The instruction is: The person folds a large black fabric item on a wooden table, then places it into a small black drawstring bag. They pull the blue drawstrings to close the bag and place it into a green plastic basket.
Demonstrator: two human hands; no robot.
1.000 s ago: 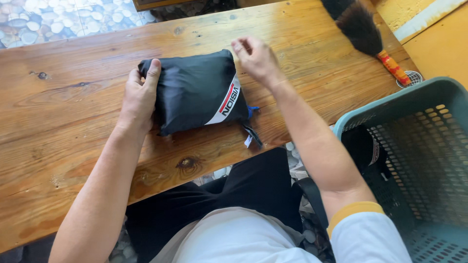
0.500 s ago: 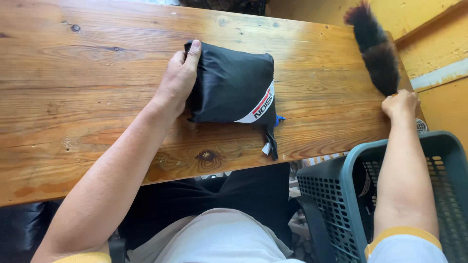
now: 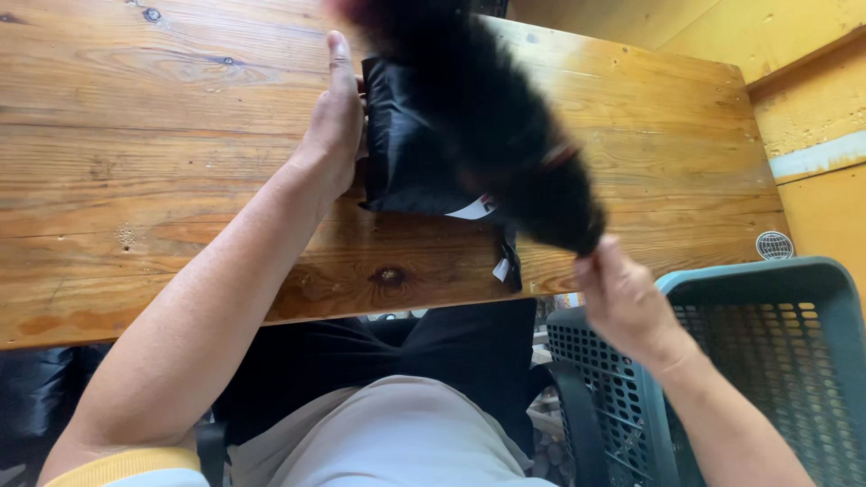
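**Black pouch pinned flat while a feather duster swings over it**

The left hand (image 3: pixel 336 135) lies open against the left edge of a black fabric pouch (image 3: pixel 406 153), palm and fingers pressed to its side, not closed round it. The pouch sits on the wooden counter (image 3: pixel 162 153), toward the far middle, with a small tag and strap end hanging over the near edge. The right hand (image 3: pixel 622 302) is closed on the handle end of a dark feather duster (image 3: pixel 487 117), whose blurred head lies across the pouch and hides most of its right half.

The pouch looks soft and light, likely a packed garment in thin, slick cloth: it would squash under a grip and could slide on the varnished wood, so a flat hand at its edge or a pinch at the strap seems the surest hold. The duster looks very light, its feathers limp; only the handle is stiff enough to grasp.

The counter is knotty planks with a glossy, amber finish. To the near right stands a teal plastic basket (image 3: pixel 767 298) with perforated walls. Yellow painted walls rise at the far right, and a small round floor drain (image 3: pixel 774 244) shows beyond the counter's right end.
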